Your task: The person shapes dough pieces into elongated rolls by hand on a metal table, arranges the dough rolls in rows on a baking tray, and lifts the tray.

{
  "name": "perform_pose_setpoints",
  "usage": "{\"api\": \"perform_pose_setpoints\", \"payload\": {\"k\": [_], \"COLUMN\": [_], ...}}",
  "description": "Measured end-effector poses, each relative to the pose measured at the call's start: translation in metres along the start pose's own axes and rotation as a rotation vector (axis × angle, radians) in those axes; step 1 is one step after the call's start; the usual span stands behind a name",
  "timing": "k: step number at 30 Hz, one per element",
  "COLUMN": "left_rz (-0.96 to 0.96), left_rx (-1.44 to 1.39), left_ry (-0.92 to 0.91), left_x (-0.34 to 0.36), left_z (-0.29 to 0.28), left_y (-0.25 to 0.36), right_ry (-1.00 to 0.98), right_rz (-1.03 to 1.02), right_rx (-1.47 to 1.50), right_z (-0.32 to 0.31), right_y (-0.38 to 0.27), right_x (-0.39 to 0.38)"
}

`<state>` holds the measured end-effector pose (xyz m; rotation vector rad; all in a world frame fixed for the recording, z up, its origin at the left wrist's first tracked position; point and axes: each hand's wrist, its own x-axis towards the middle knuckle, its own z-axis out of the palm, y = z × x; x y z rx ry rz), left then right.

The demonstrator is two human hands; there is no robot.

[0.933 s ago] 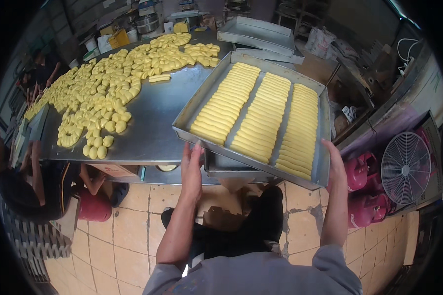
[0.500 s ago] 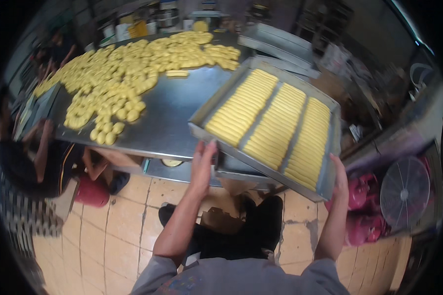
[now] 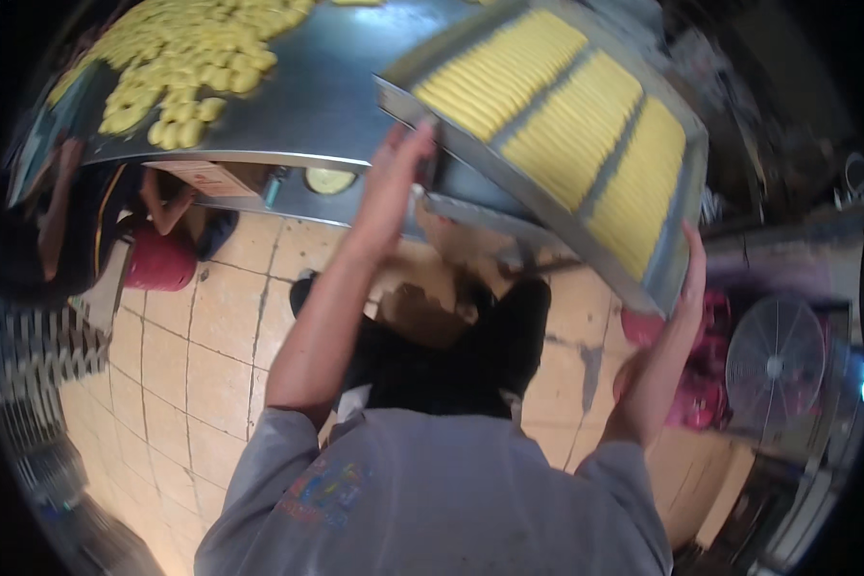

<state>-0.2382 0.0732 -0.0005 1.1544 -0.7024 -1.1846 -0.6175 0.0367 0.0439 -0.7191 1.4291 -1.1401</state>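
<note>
A metal tray (image 3: 520, 189) filled with three rows of yellow dough sticks (image 3: 572, 123) is held up between my two hands, tilted, at the right front of the steel table. My left hand (image 3: 400, 163) grips its near wall close to the left corner, the thumb near the rim. At the right corner, my right hand (image 3: 690, 269) holds the tray's side; some of its fingers are hidden. To the left, a large heap of yellow dough pieces (image 3: 190, 60) lies on the steel table (image 3: 331, 101).
A person (image 3: 77, 216) sits at the table's left, by a red bucket (image 3: 158, 259). Under the tabletop are a cardboard box (image 3: 206, 179) and a round container (image 3: 330, 180). On the right stand a round fan (image 3: 775, 365) and pink gas cylinders (image 3: 701, 403).
My view has tilted down, so the table and tray sit higher in the picture. Both hands keep hold of the tray, which now appears farther up and slightly right.
</note>
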Motion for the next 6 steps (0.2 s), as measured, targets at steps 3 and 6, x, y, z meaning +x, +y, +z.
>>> {"api": "perform_pose_setpoints", "payload": {"k": [3, 6], "left_rz": [0.006, -0.035], "left_rx": [-0.066, -0.094], "left_ry": [-0.027, -0.078], "left_x": [-0.001, -0.002], "left_z": [0.002, -0.001], "left_y": [0.003, -0.011], "right_ry": [0.053, -0.002], "right_rz": [0.002, 0.007], "right_rx": [0.042, 0.068], "right_z": [0.003, 0.0], "right_y": [0.003, 0.003], "right_x": [-0.002, -0.013]}}
